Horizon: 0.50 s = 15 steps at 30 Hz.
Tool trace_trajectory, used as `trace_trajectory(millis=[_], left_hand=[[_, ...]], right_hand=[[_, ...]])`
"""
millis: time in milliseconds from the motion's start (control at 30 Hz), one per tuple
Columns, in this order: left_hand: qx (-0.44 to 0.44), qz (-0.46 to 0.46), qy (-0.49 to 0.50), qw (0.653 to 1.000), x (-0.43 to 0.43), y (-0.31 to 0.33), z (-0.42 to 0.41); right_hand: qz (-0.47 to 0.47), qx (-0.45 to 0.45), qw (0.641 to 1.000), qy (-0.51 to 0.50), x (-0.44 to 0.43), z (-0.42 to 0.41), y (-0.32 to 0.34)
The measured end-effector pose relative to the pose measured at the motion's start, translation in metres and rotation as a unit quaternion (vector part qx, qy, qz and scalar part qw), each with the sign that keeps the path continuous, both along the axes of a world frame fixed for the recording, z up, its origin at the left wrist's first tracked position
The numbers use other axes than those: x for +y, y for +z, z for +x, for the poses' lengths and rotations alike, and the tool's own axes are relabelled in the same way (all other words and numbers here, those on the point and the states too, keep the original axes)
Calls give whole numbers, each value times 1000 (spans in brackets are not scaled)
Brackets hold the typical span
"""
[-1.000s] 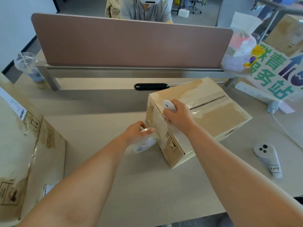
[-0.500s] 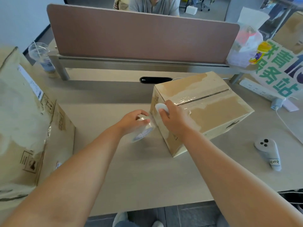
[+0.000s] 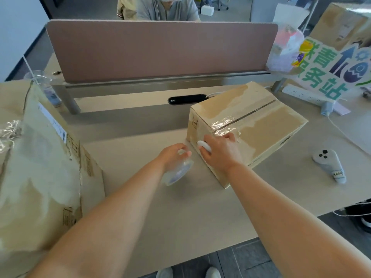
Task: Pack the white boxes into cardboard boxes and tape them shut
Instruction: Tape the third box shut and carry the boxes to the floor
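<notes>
1. left hand (image 3: pixel 172 155) wrapped round the clear tape roll (image 3: pixel 178 171), fingers curled over its rim; held low over the table (image 3: pixel 180 207), just beside the near end of the cardboard box (image 3: pixel 261 125), probably to leave slack for the strip's tail.
2. right hand (image 3: pixel 219 152) clasping a small white tool (image 3: pixel 204 146), likely a cutter; fingertips reaching onto the box's top edge, seemingly pinning the tape end over the corner.
3. cardboard box lying askew mid-table, flaps closed; glossy clear tape along the top seam, wrinkled at the near edge; no white boxes on the desk, presumably sealed inside.
4. judged stage: top seam done, strip end being cut or pressed down the end face; roll low and close, perhaps so the tape does not peel back.
5. second cardboard box (image 3: pixel 40 167) looming at far left, worn and taped; well apart from the working spot.
6. white controller (image 3: pixel 329 164) lying right of the box, clear of both hands; pink divider panel (image 3: pixel 160 51) across the back of the desk.
7. risk: wrinkles at the near edge hinting at weak sticking; firm rubbing likely needed there.
</notes>
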<state>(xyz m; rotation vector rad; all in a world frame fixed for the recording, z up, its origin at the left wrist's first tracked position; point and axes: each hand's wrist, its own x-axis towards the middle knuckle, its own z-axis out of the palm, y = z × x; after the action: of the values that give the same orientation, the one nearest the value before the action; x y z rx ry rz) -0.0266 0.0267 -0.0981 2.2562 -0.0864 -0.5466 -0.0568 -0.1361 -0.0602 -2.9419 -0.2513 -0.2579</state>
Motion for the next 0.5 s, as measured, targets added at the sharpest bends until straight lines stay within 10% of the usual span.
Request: trace_trajectory(millis=[500], left_hand=[[55, -100, 39, 993, 8, 5, 1]], right_hand=[[-41, 17, 999, -24, 22, -2, -3]])
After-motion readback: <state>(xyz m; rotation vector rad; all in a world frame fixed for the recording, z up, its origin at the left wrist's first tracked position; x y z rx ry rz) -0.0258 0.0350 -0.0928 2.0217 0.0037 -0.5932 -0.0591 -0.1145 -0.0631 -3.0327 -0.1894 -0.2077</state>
